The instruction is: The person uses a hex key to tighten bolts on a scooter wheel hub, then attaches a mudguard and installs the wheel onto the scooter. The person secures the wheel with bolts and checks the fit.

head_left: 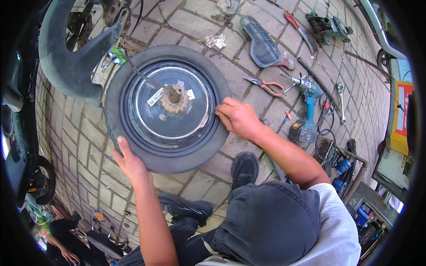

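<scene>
A scooter wheel with a black tyre and a dark hub motor lies flat on the paving in the head view, with stickers on the hub and a cable at its rusty centre axle. My left hand grips the tyre at its lower left edge, thumb on the sidewall and fingers mostly hidden. My right hand holds the tyre at the right side, fingers curled over it beside the rim.
A dark curved fender sits upper left. Pliers, a cordless driver, wrench, red-handled tool and dark plastic cover lie rightward. Vehicles line both sides; another person's hand shows lower left.
</scene>
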`<state>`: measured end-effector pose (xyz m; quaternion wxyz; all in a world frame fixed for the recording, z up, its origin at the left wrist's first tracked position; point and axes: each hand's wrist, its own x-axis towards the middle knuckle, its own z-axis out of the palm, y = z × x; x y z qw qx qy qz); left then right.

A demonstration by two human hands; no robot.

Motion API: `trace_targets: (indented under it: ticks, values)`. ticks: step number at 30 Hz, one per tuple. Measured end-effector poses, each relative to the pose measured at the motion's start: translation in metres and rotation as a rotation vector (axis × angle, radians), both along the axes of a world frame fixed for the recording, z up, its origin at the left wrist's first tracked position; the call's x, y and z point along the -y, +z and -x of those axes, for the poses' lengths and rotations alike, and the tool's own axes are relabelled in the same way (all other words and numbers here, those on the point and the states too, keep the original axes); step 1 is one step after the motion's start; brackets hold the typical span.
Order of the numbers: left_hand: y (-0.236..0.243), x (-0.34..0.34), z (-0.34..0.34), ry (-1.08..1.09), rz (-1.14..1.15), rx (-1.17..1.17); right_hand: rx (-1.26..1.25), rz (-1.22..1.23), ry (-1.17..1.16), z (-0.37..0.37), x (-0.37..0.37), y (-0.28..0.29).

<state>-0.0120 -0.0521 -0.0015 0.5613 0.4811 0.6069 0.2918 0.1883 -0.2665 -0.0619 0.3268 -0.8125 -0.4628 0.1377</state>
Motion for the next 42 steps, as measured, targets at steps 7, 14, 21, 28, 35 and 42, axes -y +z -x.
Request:
trace_targets:
  ticks: [7, 14, 21, 28, 35, 42]
  values:
    - [0.003, 0.002, -0.004, -0.002, -0.011, -0.003, 0.076, 0.137, 0.135, -0.009, -0.008, 0.015]
    - [0.002, 0.005, -0.002, 0.019, -0.001, 0.001, 0.095, 0.081, 0.058, 0.005, -0.008, 0.008]
    - [0.003, 0.000, 0.004, -0.004, 0.025, -0.040, 0.025, 0.047, 0.032, 0.006, -0.002, 0.001]
    - [0.028, -0.094, -0.054, -0.553, 0.044, -0.285, 0.020, 0.099, 0.014, 0.005, -0.001, 0.008]
    - [0.006, -0.092, -0.023, -0.359, 0.079, -0.197, -0.113, 0.090, -0.252, 0.003, 0.012, 0.004]
    - [0.020, -0.046, -0.017, -0.244, 0.041, -0.151, -0.300, 0.389, -0.049, -0.047, 0.030, -0.024]
